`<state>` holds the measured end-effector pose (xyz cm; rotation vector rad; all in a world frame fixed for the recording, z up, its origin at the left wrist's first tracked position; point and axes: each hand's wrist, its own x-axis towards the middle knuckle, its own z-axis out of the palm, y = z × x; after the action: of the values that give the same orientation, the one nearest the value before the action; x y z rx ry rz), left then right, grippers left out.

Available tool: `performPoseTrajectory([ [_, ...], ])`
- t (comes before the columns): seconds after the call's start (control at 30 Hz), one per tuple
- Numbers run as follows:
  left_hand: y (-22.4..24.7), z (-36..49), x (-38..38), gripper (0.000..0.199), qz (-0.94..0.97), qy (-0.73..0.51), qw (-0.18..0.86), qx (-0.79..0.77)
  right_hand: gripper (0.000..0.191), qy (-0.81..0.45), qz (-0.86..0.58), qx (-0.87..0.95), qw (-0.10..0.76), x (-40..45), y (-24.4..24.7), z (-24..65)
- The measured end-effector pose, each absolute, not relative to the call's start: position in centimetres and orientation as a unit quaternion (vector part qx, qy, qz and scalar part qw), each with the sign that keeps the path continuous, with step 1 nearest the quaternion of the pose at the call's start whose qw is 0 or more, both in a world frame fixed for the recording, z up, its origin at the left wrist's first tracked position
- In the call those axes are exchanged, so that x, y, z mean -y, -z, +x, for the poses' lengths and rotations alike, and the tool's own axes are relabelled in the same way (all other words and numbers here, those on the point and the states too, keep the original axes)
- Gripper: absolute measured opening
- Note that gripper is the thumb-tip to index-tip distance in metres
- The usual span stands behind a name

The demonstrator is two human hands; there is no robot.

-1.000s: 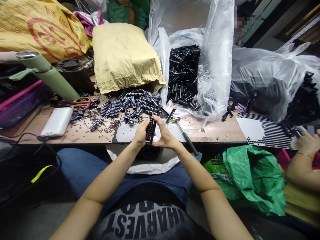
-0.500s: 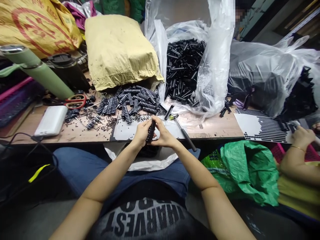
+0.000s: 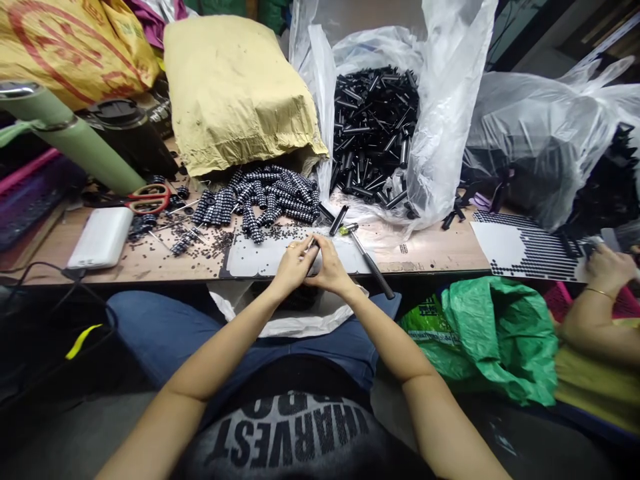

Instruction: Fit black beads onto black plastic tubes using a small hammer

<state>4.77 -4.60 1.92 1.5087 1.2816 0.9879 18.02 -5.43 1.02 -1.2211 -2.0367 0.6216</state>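
At the table's near edge, my left hand [image 3: 291, 268] and my right hand [image 3: 331, 272] are closed together around a small black plastic piece [image 3: 314, 259]. Fingers cover most of it, so its full shape is hidden. Below my hands is a pale sheet [image 3: 250, 259] with tiny black bits scattered along its far edge. To the right lies a hammer [image 3: 369, 261] with a yellowish head and dark handle, reaching past the table edge. A loose black tube [image 3: 339, 221] rests just beyond my right hand. An opened white bag [image 3: 295, 325] containing dark things sits on my lap.
Striped black rolls [image 3: 280, 193] are heaped before a yellow paper sack [image 3: 240, 93]. A clear plastic bag [image 3: 440, 133] holds many black tubes. Left are scissors [image 3: 150, 198], a white power bank [image 3: 101, 239] and a green flask [image 3: 75, 137]. A co-worker's hand [image 3: 607, 267] works at right.
The black piece has turned between my hands, and its face with a row of pale marks no longer shows. My fingers have closed further over it. The camera view has shifted slightly.
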Motion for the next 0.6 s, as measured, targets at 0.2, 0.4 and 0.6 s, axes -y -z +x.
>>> performPoseTrajectory([
  [0.2,1.2,4.7,4.4,0.042,0.840,-0.234,0.147,-0.467,0.078,-0.143,-0.610,0.739,0.248,6.2,-0.1,22.0],
  [0.4,1.3,2.6,3.2,0.043,0.885,-0.173,0.043,-0.430,0.027,-0.015,-0.814,0.576,0.069,7.4,-2.2,28.7],
  [0.6,1.1,2.5,2.7,0.044,0.880,-0.190,0.044,-0.433,0.041,-0.129,-0.743,0.614,0.235,10.8,-4.1,26.0],
])
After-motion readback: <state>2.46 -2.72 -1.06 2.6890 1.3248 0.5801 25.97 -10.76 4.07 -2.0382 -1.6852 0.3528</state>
